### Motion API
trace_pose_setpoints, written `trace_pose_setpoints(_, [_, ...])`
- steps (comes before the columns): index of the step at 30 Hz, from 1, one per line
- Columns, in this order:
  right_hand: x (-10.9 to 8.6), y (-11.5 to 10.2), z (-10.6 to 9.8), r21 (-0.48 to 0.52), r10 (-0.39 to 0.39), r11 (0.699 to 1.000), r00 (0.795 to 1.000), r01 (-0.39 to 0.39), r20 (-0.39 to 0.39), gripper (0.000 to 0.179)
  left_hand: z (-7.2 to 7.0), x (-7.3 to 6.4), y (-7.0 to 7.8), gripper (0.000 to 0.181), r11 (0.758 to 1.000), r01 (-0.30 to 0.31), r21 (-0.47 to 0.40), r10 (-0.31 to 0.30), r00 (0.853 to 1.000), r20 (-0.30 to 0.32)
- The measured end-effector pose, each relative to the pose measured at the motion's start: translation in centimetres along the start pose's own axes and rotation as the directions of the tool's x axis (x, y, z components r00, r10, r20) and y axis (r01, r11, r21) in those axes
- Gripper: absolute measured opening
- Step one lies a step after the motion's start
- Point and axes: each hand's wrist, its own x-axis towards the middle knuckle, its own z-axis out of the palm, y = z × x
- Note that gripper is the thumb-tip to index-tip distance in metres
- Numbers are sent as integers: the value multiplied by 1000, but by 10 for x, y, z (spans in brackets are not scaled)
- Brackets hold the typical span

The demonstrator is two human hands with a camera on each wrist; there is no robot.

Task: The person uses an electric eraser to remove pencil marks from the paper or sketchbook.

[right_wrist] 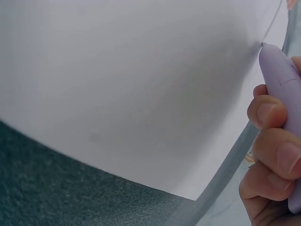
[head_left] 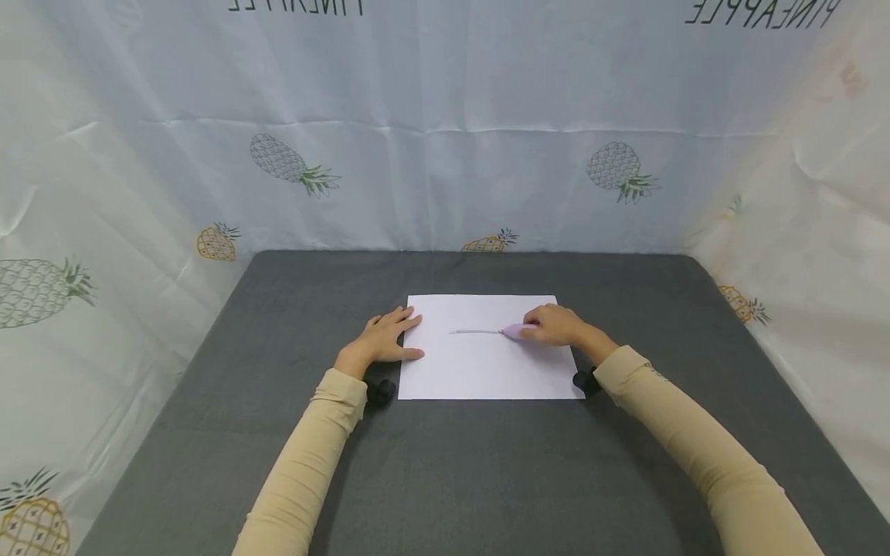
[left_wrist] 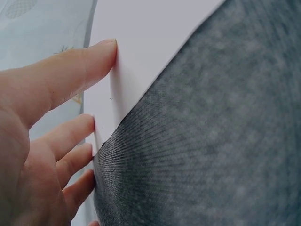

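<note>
I watch the left hand (head_left: pixel 378 340) from my end: its fingers are spread and fairly straight, thumb (left_wrist: pixel 77 73) and index fingertip resting on the left edge of a white sheet of paper (head_left: pixel 459 374). The right hand (head_left: pixel 558 326) has its fingers curled round a pale purple pen (right_wrist: pixel 274 68), gripping it over the right half of the sheet. I see the pen leaning, its tip on the paper at the end of a thin dark line (head_left: pixel 475 332) that runs off to the left across the page. The paper lies flat on a dark grey table (head_left: pixel 459 471). Two beige sleeves (head_left: pixel 306 455) reach in, and behind the table I can make out a pale curtain (head_left: pixel 431 185) printed with pineapples (head_left: pixel 614 166)
</note>
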Motion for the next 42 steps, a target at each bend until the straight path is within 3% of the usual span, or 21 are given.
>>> trace_pose_setpoints(42, [4,2,-1,22,-37,999,999,37,8,30,0,1,1,77,1000,-3,6,3,1000,1])
